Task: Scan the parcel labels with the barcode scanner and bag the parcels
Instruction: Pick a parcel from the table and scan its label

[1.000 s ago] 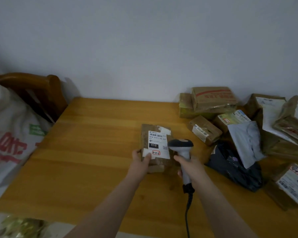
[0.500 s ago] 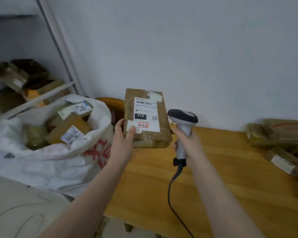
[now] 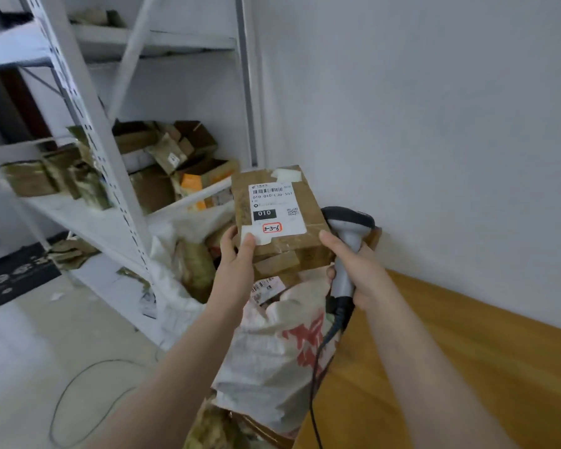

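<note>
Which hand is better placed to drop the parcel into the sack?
Left. The left hand already holds the parcel above the open sack; the right hand is busy gripping the scanner.

Plain white wall [image 3: 434, 124]; white metal shelving [image 3: 78, 215] stands left; pale floor [image 3: 46, 351] below; wooden table [image 3: 499, 367] at right.

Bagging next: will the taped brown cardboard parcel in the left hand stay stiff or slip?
Probably stiff: the taped brown cardboard parcel shows flat faces though the left hand grips only its lower corner. Likely light for the same reason. Its glossy tape might slip.
</note>
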